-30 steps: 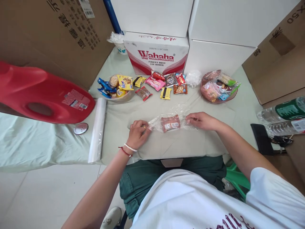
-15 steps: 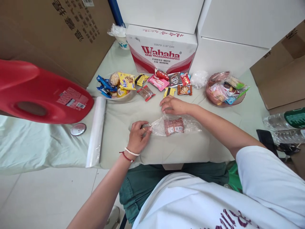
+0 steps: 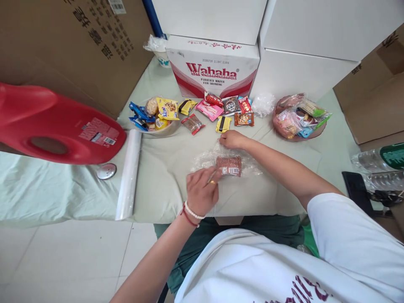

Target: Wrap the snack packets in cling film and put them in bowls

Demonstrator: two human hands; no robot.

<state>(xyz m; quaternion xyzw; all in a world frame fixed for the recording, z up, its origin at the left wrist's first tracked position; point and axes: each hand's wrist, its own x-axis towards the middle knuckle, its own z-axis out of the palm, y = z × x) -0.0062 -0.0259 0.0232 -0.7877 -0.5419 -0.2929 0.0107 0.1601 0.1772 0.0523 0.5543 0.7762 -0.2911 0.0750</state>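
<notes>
Right hand [image 3: 232,139] pinches the plastic film [image 3: 250,167] at its far edge, likely to steady it around the snack packet [image 3: 229,162]; left hand [image 3: 203,189] (blurred, can't tell grip) sits just beside.

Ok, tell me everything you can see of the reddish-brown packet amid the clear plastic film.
The reddish-brown packet is roughly rectangular, its wrapper thin and flexible-looking, with a white barcode panel along the near side. It lies flat amid crinkled clear plastic film on the cloth-covered table; whether film covers its top is unclear. The left hand has blurred fingers at its near left corner; contact can't be told.
</notes>
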